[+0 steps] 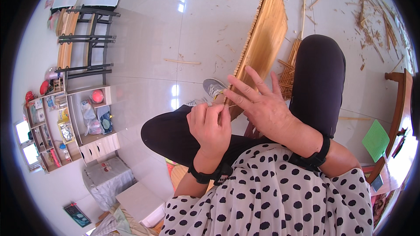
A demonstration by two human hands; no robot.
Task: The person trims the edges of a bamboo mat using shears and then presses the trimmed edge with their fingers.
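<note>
A panel of pale stalks laid side by side stands tilted between my knees, with a row of cut stalk ends along its left edge. At the near end of that edge, my left hand pinches a thin strand between thumb and forefinger. My right hand spreads its fingers over the panel's near part, the fingertips close to the row of stalk ends. Its thumb is mostly hidden beneath the hand, and whether it touches the strand is unclear.
Bundled stalks lie beside my right knee. Stalk scraps litter the tiled floor at upper right, and a loose stalk lies left of the panel. A green fly swatter leans near wooden furniture. Shelves line the left.
</note>
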